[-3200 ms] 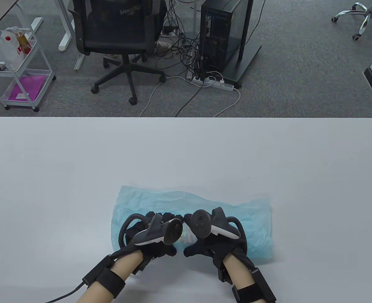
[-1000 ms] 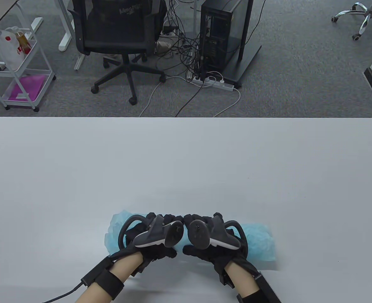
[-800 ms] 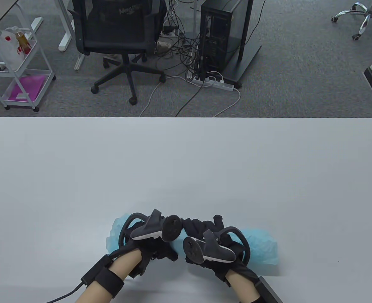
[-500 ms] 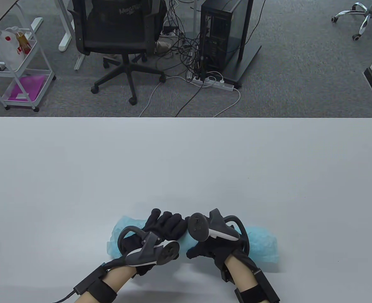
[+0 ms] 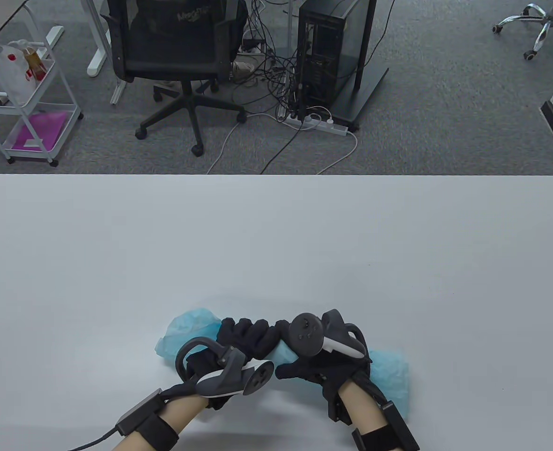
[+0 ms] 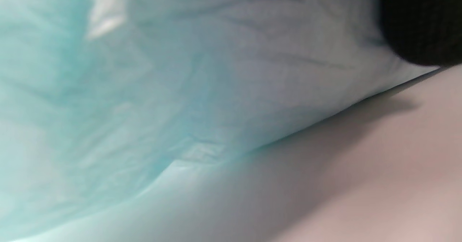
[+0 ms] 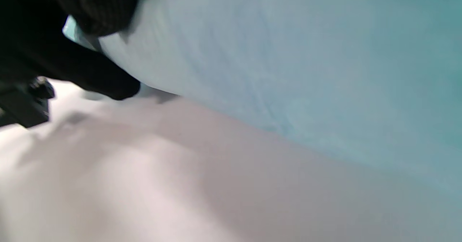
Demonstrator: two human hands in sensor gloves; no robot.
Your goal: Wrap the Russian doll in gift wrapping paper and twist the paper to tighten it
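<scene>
Grey carpet w/ black office chair (image 5: 173,51) beyond white counter (image 5: 276,235). Crumpled light-blue wrapping paper (image 5: 187,329) at near edge; both hands (image 5: 243,343) (image 5: 314,361) curl round it. Wrist views: paper folds (image 6: 144,90) touching counter, close-up.

Near the table's (image 5: 276,235) front edge lies the rolled wrapping paper (image 5: 187,329), running left to right, with the left hand (image 5: 239,340) and right hand (image 5: 314,364) side by side over its middle — loose ends sticking out beyond each.

Plain light-blue wrapping paper (image 5: 389,371)
</scene>
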